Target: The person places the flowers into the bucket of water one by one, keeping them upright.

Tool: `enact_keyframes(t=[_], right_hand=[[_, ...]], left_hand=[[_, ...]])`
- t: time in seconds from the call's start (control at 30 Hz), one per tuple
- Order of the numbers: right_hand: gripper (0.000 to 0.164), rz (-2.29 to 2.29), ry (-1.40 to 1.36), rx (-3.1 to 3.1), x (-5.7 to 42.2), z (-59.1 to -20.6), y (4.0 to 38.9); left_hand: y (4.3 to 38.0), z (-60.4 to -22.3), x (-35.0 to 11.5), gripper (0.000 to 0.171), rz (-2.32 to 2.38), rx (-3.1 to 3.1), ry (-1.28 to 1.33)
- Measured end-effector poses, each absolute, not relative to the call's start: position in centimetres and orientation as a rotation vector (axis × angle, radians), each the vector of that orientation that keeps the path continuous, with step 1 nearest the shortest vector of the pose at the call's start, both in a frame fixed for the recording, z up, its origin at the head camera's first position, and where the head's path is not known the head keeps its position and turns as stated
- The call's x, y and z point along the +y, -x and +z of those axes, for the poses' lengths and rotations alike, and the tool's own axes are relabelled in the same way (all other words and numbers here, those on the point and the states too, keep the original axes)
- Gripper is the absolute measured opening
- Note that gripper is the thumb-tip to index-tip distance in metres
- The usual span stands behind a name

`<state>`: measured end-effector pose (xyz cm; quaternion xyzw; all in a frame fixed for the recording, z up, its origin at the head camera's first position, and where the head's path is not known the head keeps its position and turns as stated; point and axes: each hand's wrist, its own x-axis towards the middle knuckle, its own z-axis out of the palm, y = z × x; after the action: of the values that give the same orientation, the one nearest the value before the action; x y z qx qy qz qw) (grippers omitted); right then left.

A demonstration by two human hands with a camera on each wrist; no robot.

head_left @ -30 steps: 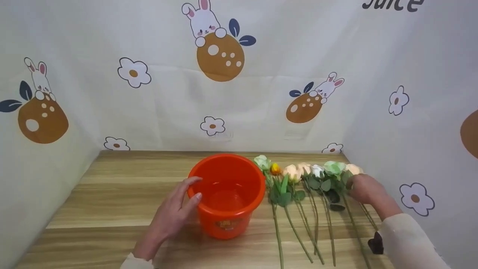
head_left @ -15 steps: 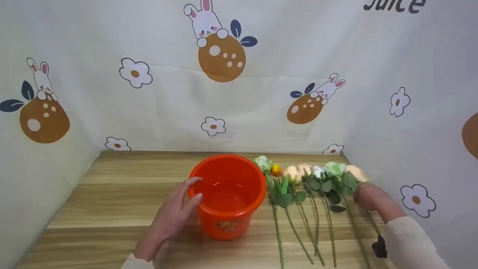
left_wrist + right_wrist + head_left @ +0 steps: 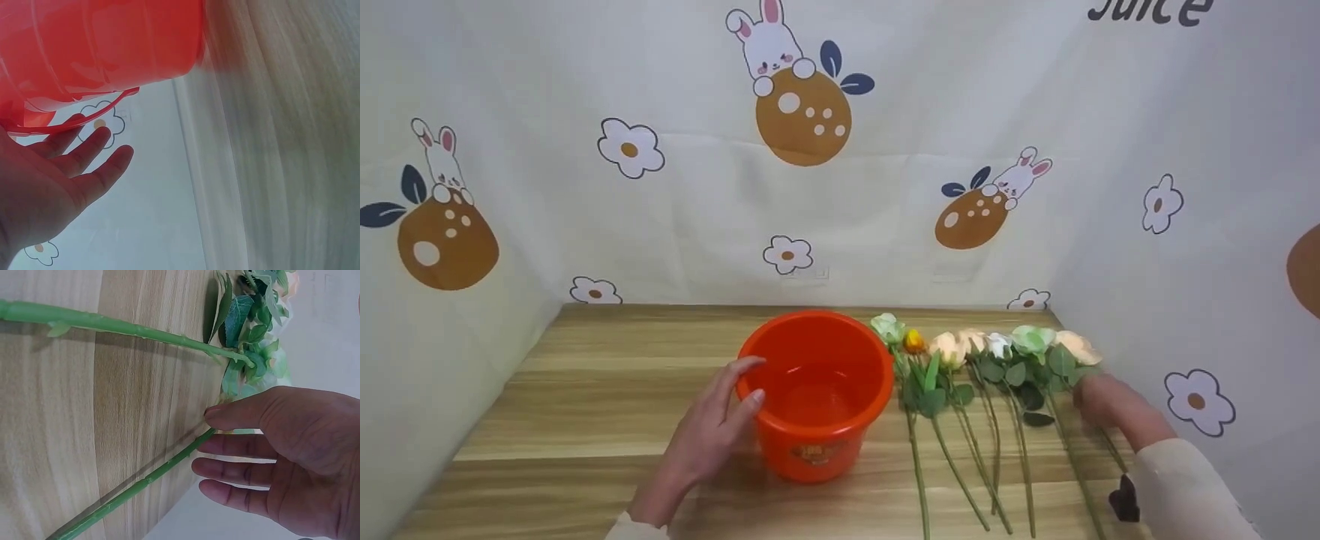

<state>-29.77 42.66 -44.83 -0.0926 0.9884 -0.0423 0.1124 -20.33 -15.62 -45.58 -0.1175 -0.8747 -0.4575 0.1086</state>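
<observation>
An orange-red plastic bucket (image 3: pixel 814 454) stands upright on the wooden table. My left hand (image 3: pixel 709 435) is at its left rim, with thumb and index finger reaching over the edge. In the left wrist view, the other fingers (image 3: pixel 101 174) stretch out relaxed beside the bucket's handle (image 3: pixel 73 122). At the far right, my right hand (image 3: pixel 1117 405) pinches the stem (image 3: pixel 140 485) of a peach rose (image 3: pixel 1078 347) between thumb and index finger, the remaining fingers loosely extended. The rose's head lies at the right end of a row of flowers.
Between bucket and right hand lie several long-stemmed flowers: a pale green rose (image 3: pixel 887 328), an orange tulip (image 3: pixel 913 340), a peach rose (image 3: pixel 947 349), a white rose (image 3: pixel 999 344) and a green rose (image 3: pixel 1033 338). Printed cloth walls (image 3: pixel 885 210) enclose the table (image 3: pixel 607 375).
My right hand has moved slightly right and toward me along the peach rose's stem, uncovering its bloom. My left hand and the bucket have stayed in place.
</observation>
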Motion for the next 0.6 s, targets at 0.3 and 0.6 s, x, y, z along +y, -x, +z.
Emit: enact_keyframes(t=[0.3, 0.6], right_hand=[[0.026, -0.168, 0.283, 2.945, 42.40, -44.33, 29.41], [0.026, -0.155, 0.395, 3.021, 42.34, -44.30, 29.57]], left_hand=[[20.34, -45.39, -15.59, 0.043, -1.366, -2.558, 0.355], [20.38, -45.54, -15.66, 0.044, -1.351, -2.530, 0.377]])
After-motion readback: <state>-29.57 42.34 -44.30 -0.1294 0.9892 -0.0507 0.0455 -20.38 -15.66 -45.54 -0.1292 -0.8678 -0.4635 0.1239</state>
